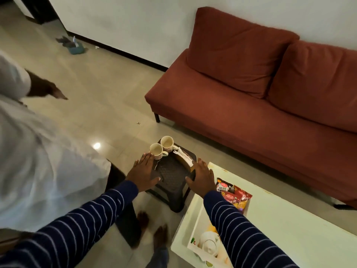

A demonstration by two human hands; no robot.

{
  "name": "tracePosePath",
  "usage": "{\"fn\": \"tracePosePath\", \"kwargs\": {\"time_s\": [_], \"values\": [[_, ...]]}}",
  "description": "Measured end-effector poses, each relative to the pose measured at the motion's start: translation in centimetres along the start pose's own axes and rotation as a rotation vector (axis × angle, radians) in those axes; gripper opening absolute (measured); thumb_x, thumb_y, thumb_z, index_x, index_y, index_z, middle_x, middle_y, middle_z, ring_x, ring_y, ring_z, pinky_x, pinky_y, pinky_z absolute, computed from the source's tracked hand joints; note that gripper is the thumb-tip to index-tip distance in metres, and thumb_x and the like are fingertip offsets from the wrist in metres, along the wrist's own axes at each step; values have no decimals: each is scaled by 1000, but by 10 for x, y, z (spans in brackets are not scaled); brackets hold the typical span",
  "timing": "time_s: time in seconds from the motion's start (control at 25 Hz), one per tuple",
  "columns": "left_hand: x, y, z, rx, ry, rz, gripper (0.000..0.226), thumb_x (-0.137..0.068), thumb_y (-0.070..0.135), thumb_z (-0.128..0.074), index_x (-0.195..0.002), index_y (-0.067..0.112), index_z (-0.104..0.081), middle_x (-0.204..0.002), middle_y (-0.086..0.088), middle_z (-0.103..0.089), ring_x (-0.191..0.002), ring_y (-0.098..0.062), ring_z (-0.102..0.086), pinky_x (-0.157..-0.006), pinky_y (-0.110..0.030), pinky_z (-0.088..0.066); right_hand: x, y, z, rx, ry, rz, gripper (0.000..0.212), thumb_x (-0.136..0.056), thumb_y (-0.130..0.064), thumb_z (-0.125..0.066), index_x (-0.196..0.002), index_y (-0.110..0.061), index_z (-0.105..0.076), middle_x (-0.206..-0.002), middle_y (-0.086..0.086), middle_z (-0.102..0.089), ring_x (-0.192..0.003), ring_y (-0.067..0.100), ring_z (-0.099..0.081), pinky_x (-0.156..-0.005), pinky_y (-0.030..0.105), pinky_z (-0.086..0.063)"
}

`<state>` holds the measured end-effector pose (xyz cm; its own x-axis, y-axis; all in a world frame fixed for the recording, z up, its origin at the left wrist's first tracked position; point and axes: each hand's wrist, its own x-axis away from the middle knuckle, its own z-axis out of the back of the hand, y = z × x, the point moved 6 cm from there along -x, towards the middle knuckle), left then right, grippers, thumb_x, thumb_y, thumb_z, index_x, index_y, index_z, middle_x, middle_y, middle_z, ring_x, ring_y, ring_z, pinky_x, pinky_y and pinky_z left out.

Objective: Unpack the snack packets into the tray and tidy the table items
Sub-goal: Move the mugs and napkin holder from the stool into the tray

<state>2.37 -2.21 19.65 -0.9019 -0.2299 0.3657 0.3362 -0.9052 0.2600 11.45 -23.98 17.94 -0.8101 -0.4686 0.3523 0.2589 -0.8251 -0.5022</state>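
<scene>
A dark plastic stool point(172, 176) stands on the floor beside a white table point(280, 229). Two patterned cups point(161, 148) and a box of tissues point(183, 158) sit on the stool's far part. My left hand point(142, 172) lies flat with straight fingers on the stool's left edge, close to the nearer cup. My right hand point(201, 176) lies flat on its right edge by the tissue box. A white tray point(195, 229) on the table holds red snack packets point(234, 196) at its far end and a white teapot point(209, 243) at its near end.
A red sofa point(260, 97) runs along the wall behind the table. Another person in a white garment point(38, 151) stands at the left, one hand point(50, 89) stretched out. A dustpan and cloth point(71, 45) lie on the floor by the far wall. Bare feet point(152, 229) show below.
</scene>
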Motion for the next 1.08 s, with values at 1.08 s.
{"fn": "tracePosePath", "kwargs": {"time_s": [1.08], "values": [[-259, -162, -150, 538, 166, -78, 91, -63, 38, -93, -140, 20, -48, -138, -1, -59, -122, -17, -56, -98, -36, -51, -262, -5, -200, -203, -3, 39, 19, -100, -18, -53, -105, -9, -70, -102, 8, -72, -89, 21, -65, -82, 30, -50]]}}
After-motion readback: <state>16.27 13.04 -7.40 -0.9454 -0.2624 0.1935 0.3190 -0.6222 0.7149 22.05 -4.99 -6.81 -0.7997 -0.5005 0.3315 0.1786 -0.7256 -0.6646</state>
